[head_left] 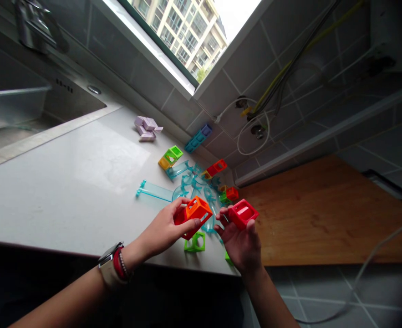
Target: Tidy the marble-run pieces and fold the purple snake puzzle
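My left hand [170, 224] is closed around a joined pair of hollow toy blocks, an orange block [199, 208] and a red one partly covered by my fingers. In my right hand [239, 243] rests a red hollow block [243, 213] with a curved inner surface, gripped between thumb and fingers. The two held pieces are apart. Beneath my left hand a green cube frame [195, 242] stands on the counter. Translucent teal track pieces [183, 187] lie in a cluster just beyond both hands, and a straight teal chute [155, 191] points left.
A green-and-yellow block stack [170, 157], blue blocks [198, 138] and red-orange blocks [216, 167] stand farther back. Folded lilac paper [146, 127] lies near the wall. A sink [74, 102] is at left, a wooden board [310, 214] at right. Cables [279, 75] hang along the wall.
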Action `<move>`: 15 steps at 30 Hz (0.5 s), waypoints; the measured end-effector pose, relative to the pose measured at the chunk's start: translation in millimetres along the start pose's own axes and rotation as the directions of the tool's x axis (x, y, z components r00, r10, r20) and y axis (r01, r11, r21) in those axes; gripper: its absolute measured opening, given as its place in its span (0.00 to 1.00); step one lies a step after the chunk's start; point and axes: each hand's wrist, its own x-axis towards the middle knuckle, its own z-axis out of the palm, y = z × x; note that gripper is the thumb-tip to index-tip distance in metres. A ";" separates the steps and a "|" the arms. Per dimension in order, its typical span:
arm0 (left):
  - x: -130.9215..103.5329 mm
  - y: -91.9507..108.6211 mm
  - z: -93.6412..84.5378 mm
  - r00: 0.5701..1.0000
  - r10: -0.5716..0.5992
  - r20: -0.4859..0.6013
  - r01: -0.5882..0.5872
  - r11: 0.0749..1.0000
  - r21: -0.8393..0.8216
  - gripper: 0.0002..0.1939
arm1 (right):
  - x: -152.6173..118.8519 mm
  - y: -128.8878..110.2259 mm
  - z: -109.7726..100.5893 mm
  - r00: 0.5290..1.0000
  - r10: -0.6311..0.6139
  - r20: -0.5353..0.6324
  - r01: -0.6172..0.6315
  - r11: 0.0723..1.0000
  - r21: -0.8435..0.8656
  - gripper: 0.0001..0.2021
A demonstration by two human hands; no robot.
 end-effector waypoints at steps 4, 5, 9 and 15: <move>2.1 -2.9 -2.9 0.998 -0.017 -0.061 0.017 1.000 -0.005 0.25 | 22.8 -13.6 4.3 0.994 -0.014 -0.105 0.014 1.000 0.000 0.18; 2.4 -3.6 -3.3 0.998 -0.017 -0.065 0.017 1.000 -0.009 0.25 | 29.9 -17.3 4.9 0.991 -0.023 -0.134 0.023 1.000 -0.001 0.17; 2.5 -4.7 -4.0 0.998 -0.025 -0.057 0.023 0.999 -0.048 0.26 | 48.1 -23.8 6.1 0.987 -0.040 -0.157 0.040 0.999 -0.006 0.13; 4.2 -1.5 -5.4 0.996 -0.044 -0.073 0.033 0.990 -0.136 0.25 | 36.8 -5.2 7.1 0.998 -0.030 -0.057 0.025 0.996 -0.080 0.20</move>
